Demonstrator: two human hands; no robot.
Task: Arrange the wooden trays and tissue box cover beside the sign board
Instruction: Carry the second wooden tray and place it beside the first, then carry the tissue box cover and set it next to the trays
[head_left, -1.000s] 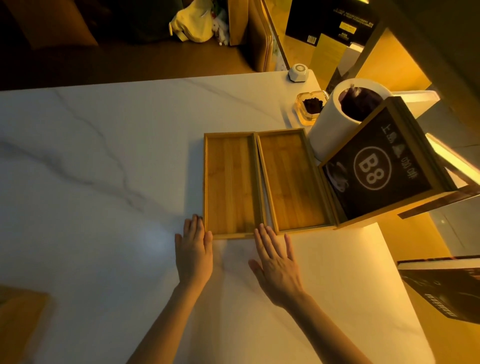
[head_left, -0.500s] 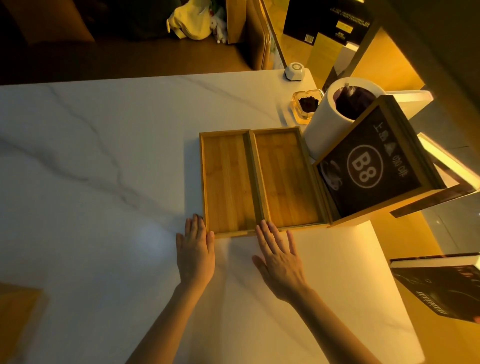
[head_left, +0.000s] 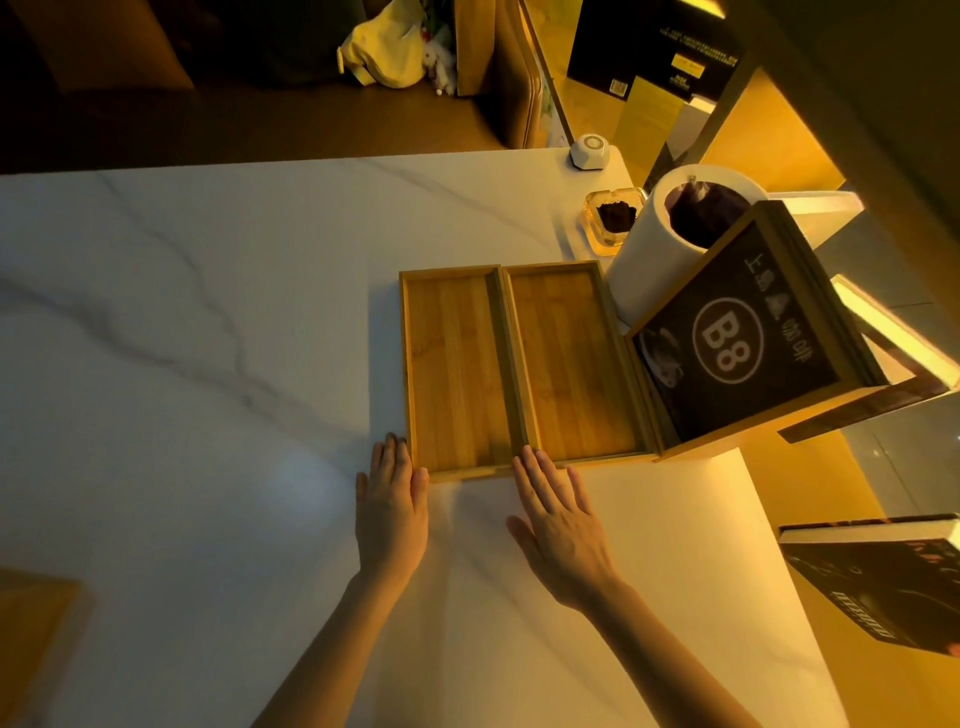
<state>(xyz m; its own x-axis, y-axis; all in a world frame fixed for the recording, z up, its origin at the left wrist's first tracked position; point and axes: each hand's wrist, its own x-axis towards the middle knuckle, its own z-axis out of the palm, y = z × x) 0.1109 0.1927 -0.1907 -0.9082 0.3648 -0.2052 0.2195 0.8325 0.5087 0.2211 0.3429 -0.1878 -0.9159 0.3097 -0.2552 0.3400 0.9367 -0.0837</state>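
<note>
Both sets of fingers are flat and spread, gripping nothing: my left hand (head_left: 390, 506) and right hand (head_left: 561, 519) just nudge the near rims. The left tray (head_left: 452, 364) has closed up against the right tray (head_left: 571, 358), which touches the B8 sign board (head_left: 737, 338) at 3 o'clock. The tissue box cover isn't in sight yet.
</note>
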